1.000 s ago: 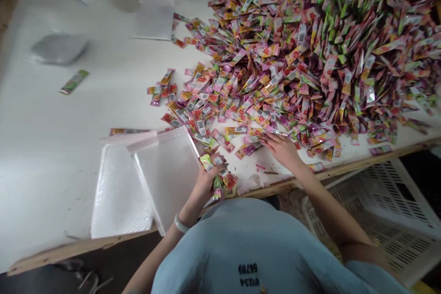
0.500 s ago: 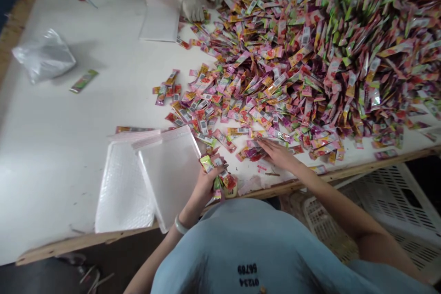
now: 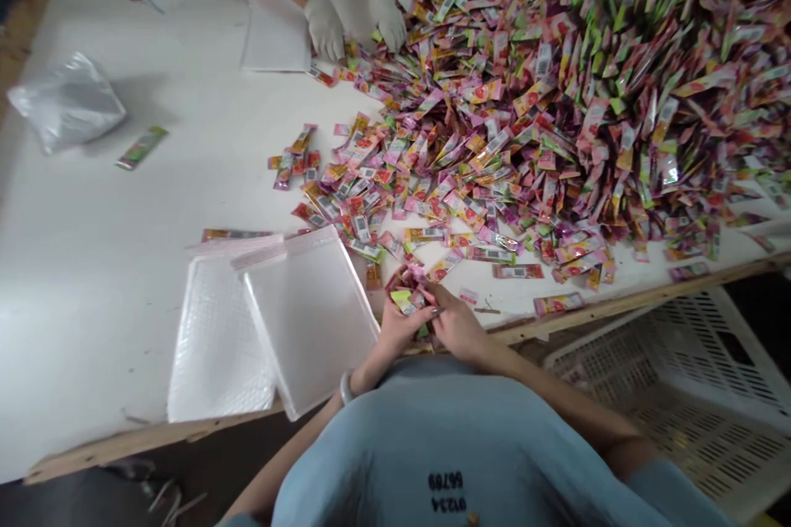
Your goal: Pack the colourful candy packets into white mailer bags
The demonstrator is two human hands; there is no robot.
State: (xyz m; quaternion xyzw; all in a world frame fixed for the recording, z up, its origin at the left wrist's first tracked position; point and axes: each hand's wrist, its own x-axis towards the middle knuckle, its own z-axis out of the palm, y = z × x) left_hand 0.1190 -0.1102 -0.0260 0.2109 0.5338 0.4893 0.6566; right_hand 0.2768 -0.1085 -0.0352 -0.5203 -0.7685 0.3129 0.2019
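Note:
Near the table's front edge, my left hand (image 3: 399, 328) is closed round a bunch of small printed stick packets (image 3: 404, 300), pink, red and green. Close against the right side of that bunch is my right hand (image 3: 461, 325), its fingers curled round packets too, partly hidden. To the left of my hands lie two white bubble mailers (image 3: 312, 317), one overlapping the other, with their flaps at the far end. A big heap of the same packets (image 3: 494, 132) spreads over the table beyond my hands, with several loose ones at its near edge.
Across the table, a co-worker's white-gloved hands (image 3: 325, 29) touch the heap beside another white mailer (image 3: 276, 33). A clear plastic bag (image 3: 67, 105) and a single green packet (image 3: 141, 148) lie at left. White plastic crates (image 3: 698, 379) stand below the table at right.
My right hand has come back from the loose packets to meet my left hand at the bunch. My left hand has shifted slightly right. The co-worker's gloved hands have moved nearer.

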